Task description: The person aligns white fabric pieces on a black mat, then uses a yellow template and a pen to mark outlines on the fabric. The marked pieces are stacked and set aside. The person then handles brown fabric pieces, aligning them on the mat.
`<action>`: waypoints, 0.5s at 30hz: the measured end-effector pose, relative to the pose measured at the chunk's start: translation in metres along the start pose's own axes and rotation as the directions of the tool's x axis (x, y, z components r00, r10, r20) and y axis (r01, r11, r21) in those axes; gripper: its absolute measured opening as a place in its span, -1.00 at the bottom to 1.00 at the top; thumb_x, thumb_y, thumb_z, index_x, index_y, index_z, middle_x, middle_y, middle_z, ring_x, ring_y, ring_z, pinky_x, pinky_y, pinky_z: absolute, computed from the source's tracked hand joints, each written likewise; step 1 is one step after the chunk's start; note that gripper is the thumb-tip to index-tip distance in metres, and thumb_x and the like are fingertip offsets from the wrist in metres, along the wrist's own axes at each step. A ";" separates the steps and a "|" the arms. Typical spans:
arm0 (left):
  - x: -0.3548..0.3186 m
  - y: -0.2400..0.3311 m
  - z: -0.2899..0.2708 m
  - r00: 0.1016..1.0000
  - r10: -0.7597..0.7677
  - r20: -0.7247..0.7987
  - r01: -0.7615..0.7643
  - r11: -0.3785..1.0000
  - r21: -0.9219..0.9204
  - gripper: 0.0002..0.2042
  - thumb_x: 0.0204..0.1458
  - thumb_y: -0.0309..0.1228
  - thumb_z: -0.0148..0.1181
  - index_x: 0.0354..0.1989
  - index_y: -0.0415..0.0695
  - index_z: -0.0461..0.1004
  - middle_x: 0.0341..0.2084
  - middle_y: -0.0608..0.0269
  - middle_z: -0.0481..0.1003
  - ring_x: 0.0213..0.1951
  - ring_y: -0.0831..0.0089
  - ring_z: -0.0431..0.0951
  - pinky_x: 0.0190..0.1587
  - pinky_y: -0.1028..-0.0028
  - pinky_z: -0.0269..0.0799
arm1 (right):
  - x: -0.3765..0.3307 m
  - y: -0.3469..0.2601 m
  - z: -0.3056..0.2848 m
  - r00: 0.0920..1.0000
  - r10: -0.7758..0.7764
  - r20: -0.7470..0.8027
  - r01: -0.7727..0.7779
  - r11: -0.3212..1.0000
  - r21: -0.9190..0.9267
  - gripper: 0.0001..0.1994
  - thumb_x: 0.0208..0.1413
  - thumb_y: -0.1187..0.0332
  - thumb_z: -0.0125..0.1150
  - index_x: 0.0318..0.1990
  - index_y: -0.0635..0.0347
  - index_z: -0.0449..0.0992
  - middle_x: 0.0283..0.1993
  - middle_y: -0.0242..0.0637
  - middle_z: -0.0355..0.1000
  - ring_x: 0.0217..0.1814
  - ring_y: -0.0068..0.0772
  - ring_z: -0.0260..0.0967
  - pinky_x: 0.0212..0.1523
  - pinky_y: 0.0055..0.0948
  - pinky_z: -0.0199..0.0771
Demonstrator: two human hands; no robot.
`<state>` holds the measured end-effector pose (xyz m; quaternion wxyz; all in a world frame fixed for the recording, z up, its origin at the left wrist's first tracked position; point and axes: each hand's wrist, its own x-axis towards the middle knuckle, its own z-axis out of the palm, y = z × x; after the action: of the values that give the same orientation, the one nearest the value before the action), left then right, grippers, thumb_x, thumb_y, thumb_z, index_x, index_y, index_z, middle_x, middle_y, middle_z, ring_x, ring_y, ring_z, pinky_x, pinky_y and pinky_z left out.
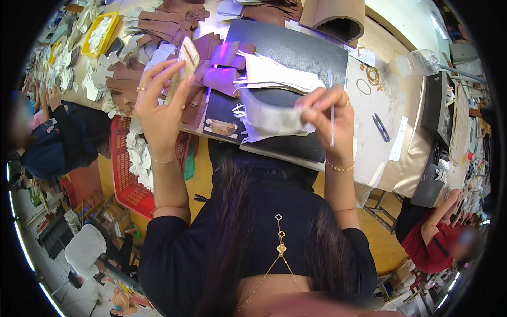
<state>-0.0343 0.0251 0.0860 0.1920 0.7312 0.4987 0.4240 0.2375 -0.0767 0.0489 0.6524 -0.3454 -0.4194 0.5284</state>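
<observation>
My left hand (165,98) is closed on a pale, flat rectangular piece (189,54) with rounded corners and dark marks, held upright above the brown pieces. Between the fingertips of my right hand (331,113) is one end of a whitish strip (272,119), smeared by motion. A thin, clear pen-like stick (332,132) also passes through that hand's fingers. Below the strip, stacked white pieces (280,74) with narrow tails lie on a black board (317,50). Brown cut pieces (222,79) lie at the board's left. Small tan pieces (221,127) rest on its near left corner.
Right of the board lie thread snips (381,128), rubber bands (373,76) and a clear plastic container (414,63). A brown roll (335,21) stands behind. At left are a yellow tray (100,34) and a red basket (120,169) of white scraps. Other people sit on both sides.
</observation>
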 end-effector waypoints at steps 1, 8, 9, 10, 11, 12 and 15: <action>0.000 0.001 -0.001 1.000 0.009 -0.028 -0.009 1.000 -0.012 -0.71 -0.02 -0.49 0.45 -0.08 -0.16 0.68 -0.12 0.23 0.59 -0.10 0.43 0.56 -0.10 0.45 0.44 | 0.007 0.003 -0.005 0.995 0.027 -0.092 -0.027 1.000 0.002 -0.81 0.14 0.54 0.38 -0.28 0.19 0.41 -0.20 -0.24 0.54 -0.20 -0.53 0.46 -0.17 -0.52 0.48; -0.031 0.031 0.014 0.499 0.428 0.753 0.145 0.816 -0.560 -0.66 -0.13 -0.46 0.49 -0.11 -0.17 0.64 -0.11 0.10 0.55 -0.02 0.18 0.59 0.06 0.28 0.47 | 0.019 0.009 -0.023 0.985 0.140 -0.101 -0.169 0.907 -0.386 -0.82 0.12 0.46 0.42 -0.27 0.24 0.48 -0.27 -0.33 0.54 -0.26 -0.62 0.43 -0.17 -0.57 0.44; -0.044 0.040 0.025 0.406 0.417 0.813 0.175 0.838 -0.517 -0.68 -0.07 -0.44 0.46 -0.09 -0.14 0.63 -0.06 0.10 0.52 0.05 0.14 0.57 0.09 0.25 0.48 | 0.018 0.005 -0.021 0.989 0.137 -0.055 -0.146 0.866 -0.478 -0.82 0.12 0.44 0.42 -0.28 0.25 0.48 -0.29 -0.35 0.54 -0.27 -0.63 0.44 -0.18 -0.57 0.45; -0.055 0.046 0.037 0.359 0.413 0.837 0.148 0.860 -0.488 -0.68 -0.03 -0.44 0.43 -0.05 -0.12 0.61 -0.01 0.10 0.48 0.09 0.12 0.55 0.13 0.22 0.47 | 0.018 0.001 -0.018 0.990 0.138 -0.019 -0.124 0.816 -0.564 -0.82 0.11 0.43 0.43 -0.29 0.26 0.49 -0.30 -0.36 0.54 -0.28 -0.64 0.45 -0.19 -0.57 0.45; -0.063 0.050 0.048 0.374 0.445 0.813 0.085 0.857 -0.508 -0.68 0.00 -0.43 0.40 -0.03 -0.11 0.59 0.00 0.07 0.46 0.07 0.09 0.54 0.09 0.23 0.49 | 0.017 -0.003 -0.014 0.986 0.165 -0.005 -0.143 0.836 -0.529 -0.82 0.10 0.43 0.43 -0.29 0.26 0.50 -0.32 -0.36 0.54 -0.28 -0.63 0.45 -0.21 -0.56 0.46; -0.067 0.051 0.059 0.399 0.501 0.768 -0.017 0.841 -0.540 -0.69 0.03 -0.41 0.38 -0.02 -0.09 0.58 0.00 0.06 0.46 0.05 0.08 0.55 0.10 0.21 0.47 | 0.014 -0.008 -0.008 0.982 0.191 -0.001 -0.167 0.854 -0.493 -0.82 0.09 0.42 0.43 -0.29 0.26 0.51 -0.34 -0.36 0.54 -0.29 -0.63 0.46 -0.23 -0.55 0.47; -0.076 0.051 0.082 0.367 0.494 0.788 -0.107 0.864 -0.492 -0.72 0.10 -0.35 0.27 -0.02 -0.08 0.51 -0.06 0.11 0.44 0.01 0.07 0.52 0.13 0.13 0.41 | 0.007 -0.025 0.007 0.974 0.225 0.039 -0.185 0.880 -0.438 -0.83 0.09 0.42 0.44 -0.33 0.26 0.52 -0.38 -0.34 0.54 -0.32 -0.59 0.49 -0.29 -0.52 0.50</action>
<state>0.0504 -0.0529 0.0425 0.4737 0.8727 0.0867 0.0802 0.2420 -0.0744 0.0757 0.4809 -0.4998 -0.5154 0.5033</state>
